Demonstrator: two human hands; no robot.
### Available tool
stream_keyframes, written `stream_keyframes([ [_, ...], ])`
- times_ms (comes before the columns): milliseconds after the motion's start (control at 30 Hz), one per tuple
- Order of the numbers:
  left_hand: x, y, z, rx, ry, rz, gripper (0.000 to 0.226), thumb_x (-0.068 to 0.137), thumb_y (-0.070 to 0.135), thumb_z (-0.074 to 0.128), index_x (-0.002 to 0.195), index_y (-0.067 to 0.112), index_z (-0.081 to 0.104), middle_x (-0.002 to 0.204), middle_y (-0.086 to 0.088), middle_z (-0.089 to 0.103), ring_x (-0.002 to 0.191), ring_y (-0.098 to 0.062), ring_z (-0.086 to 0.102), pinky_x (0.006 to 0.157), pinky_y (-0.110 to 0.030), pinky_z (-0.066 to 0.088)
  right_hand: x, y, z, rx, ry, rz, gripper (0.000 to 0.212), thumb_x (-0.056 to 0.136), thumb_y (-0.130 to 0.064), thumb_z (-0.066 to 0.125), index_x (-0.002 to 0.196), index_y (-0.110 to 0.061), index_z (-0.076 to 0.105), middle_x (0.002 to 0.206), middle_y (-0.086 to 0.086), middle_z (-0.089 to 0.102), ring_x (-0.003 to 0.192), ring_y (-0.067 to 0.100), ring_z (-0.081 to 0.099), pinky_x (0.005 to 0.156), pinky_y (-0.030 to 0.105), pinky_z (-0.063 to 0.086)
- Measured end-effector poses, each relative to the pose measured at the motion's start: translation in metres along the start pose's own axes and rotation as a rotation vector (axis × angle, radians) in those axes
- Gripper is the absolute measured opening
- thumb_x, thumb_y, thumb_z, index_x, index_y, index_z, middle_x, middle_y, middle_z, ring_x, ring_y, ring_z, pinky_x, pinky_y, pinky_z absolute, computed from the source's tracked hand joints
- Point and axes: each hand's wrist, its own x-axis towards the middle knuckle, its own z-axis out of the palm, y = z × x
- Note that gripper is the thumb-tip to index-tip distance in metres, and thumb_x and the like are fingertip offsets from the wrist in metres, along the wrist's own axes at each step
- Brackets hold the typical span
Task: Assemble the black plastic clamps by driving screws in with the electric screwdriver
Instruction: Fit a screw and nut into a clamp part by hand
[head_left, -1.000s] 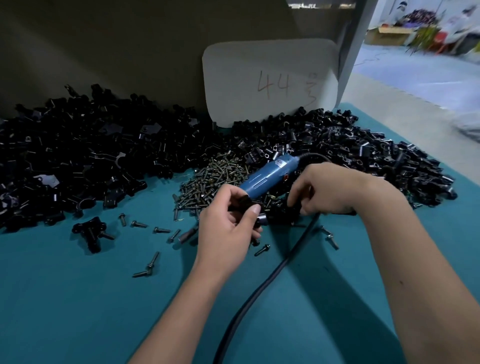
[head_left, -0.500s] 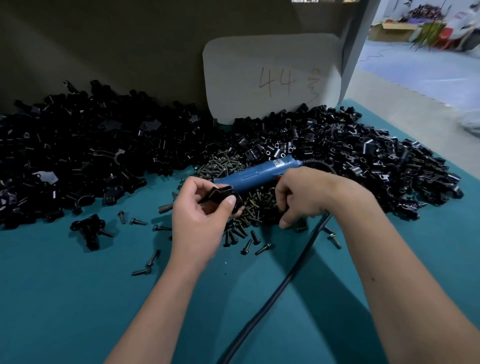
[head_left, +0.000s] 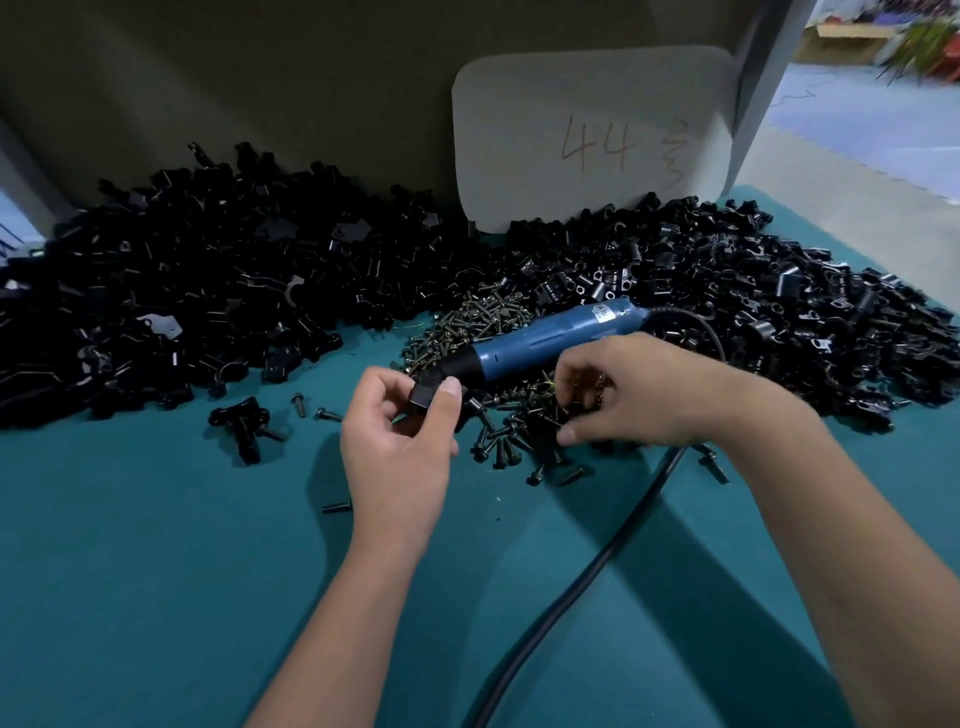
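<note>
Two hands work over a teal bench (head_left: 156, 597), w/ the blue electric screwdriver (head_left: 540, 340) as landmark. It lies flat on the screw pile (head_left: 483, 322), black nose toward the left hand, cord end toward the right; its black cable (head_left: 587, 577) loops behind the right hand and runs down the bench to the near edge. Left hand (head_left: 400, 447) sits just below the screwdriver's nose, thumb and fingers pinching a small black clamp piece (head_left: 422, 397). Right hand (head_left: 639, 395) is below the screwdriver's body, fingers curled down into the screws; can't tell if it has one pinched. Black clamp parts are heaped in 2 big piles: one left of the screwdriver (head_left: 182, 301), one behind and right of it (head_left: 753, 301). Loose screws (head_left: 498, 447) lie scattered below the tool. One assembled clamp (head_left: 241, 423) rests well left of the nose, apart from the piles. Grey card (head_left: 592, 140) marked "44" stands behind the screwdriver.
</note>
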Motion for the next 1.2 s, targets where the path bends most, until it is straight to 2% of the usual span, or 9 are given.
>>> stream_keyframes([
  [100, 0.002, -0.003, 0.003, -0.06, -0.093, -0.045, 0.032, 0.095, 0.012, 0.074, 0.085, 0.008, 0.044, 0.068, -0.004, 0.067, 0.048, -0.015, 0.058, 0.047, -0.026, 0.047, -0.003, -0.002, 0.011, -0.13, 0.037, -0.02, 0.042, 0.074, -0.033, 0.092, 0.103, -0.035, 0.062, 0.088, -0.012, 0.057, 0.07, 0.001, 0.054, 0.061, 0.02, 0.039],
  [267, 0.001, -0.002, 0.016, -0.197, -0.211, -0.118, 0.024, 0.096, -0.007, 0.066, 0.095, 0.01, 0.05, 0.085, -0.001, 0.071, 0.059, -0.019, 0.066, 0.056, -0.026, 0.056, -0.007, 0.006, 0.014, -0.041, 0.229, -0.056, 0.034, 0.083, -0.015, 0.085, 0.106, -0.031, 0.067, 0.069, -0.015, 0.051, 0.061, -0.006, 0.053, 0.058, 0.013, 0.04],
  [433, 0.003, -0.001, 0.019, -0.216, -0.282, -0.123, 0.04, 0.103, -0.008, 0.05, 0.1, 0.021, 0.078, 0.095, 0.001, 0.067, 0.066, -0.018, 0.066, 0.064, -0.028, 0.06, -0.01, -0.003, 0.053, 0.875, 0.472, -0.153, 0.032, 0.095, -0.013, 0.073, 0.121, -0.031, 0.068, 0.071, -0.007, 0.064, 0.06, 0.012, 0.057, 0.053, 0.018, 0.043],
  [533, -0.002, -0.001, 0.02, -0.242, -0.333, -0.133, 0.041, 0.102, -0.011, 0.049, 0.103, 0.017, 0.079, 0.1, -0.006, 0.069, 0.071, -0.017, 0.069, 0.069, -0.028, 0.061, -0.014, -0.007, 0.074, 1.132, 0.487, -0.16, 0.034, 0.091, -0.016, 0.075, 0.121, -0.032, 0.069, 0.083, 0.006, 0.068, 0.06, 0.016, 0.056, 0.049, 0.02, 0.041],
  [667, -0.005, -0.003, 0.023, -0.26, -0.397, -0.133, 0.043, 0.092, -0.016, 0.062, 0.116, 0.017, 0.076, 0.1, -0.006, 0.079, 0.082, -0.022, 0.078, 0.081, -0.028, 0.061, -0.017, 0.0, 0.079, 1.165, 0.552, -0.166, 0.034, 0.085, -0.016, 0.081, 0.115, -0.028, 0.069, 0.087, 0.003, 0.071, 0.062, 0.014, 0.058, 0.051, 0.019, 0.044],
  [833, -0.006, -0.004, 0.027, -0.305, -0.372, -0.185, 0.044, 0.092, -0.015, 0.065, 0.12, 0.017, 0.074, 0.099, -0.007, 0.081, 0.087, -0.024, 0.079, 0.082, -0.023, 0.061, -0.017, 0.002, 0.08, 1.268, 0.502, -0.129, 0.034, 0.093, -0.008, 0.066, 0.123, -0.016, 0.053, 0.094, 0.009, 0.076, 0.065, 0.015, 0.059, 0.048, 0.02, 0.038],
  [1000, -0.004, -0.004, 0.029, -0.336, -0.341, -0.186, 0.036, 0.097, -0.011, 0.062, 0.113, 0.017, 0.077, 0.109, -0.004, 0.071, 0.085, -0.024, 0.077, 0.081, -0.025, 0.061, -0.012, 0.003, 0.083, 1.202, 0.417, -0.123, 0.038, 0.094, -0.012, 0.065, 0.129, -0.025, 0.065, 0.09, 0.002, 0.066, 0.07, 0.014, 0.058, 0.05, 0.022, 0.04],
  [1100, -0.003, -0.004, 0.027, -0.372, -0.382, -0.21, 0.032, 0.097, -0.01, 0.063, 0.111, 0.015, 0.077, 0.105, -0.004, 0.073, 0.082, -0.022, 0.076, 0.079, -0.024, 0.061, -0.012, 0.003, 0.082, 1.155, 0.433, -0.114, 0.055, 0.095, -0.02, 0.063, 0.148, -0.033, 0.055, 0.095, 0.003, 0.06, 0.077, 0.013, 0.056, 0.061, 0.027, 0.047],
  [1200, -0.003, -0.004, 0.024, -0.384, -0.447, -0.179, 0.032, 0.083, -0.004, 0.08, 0.11, 0.013, 0.076, 0.098, 0.003, 0.076, 0.083, -0.025, 0.077, 0.08, -0.029, 0.062, -0.013, 0.004, 0.083, 0.958, 0.447, -0.12, 0.058, 0.098, -0.029, 0.061, 0.153, -0.04, 0.047, 0.131, -0.009, 0.062, 0.13, 0.011, 0.054, 0.112, 0.042, 0.044],
])
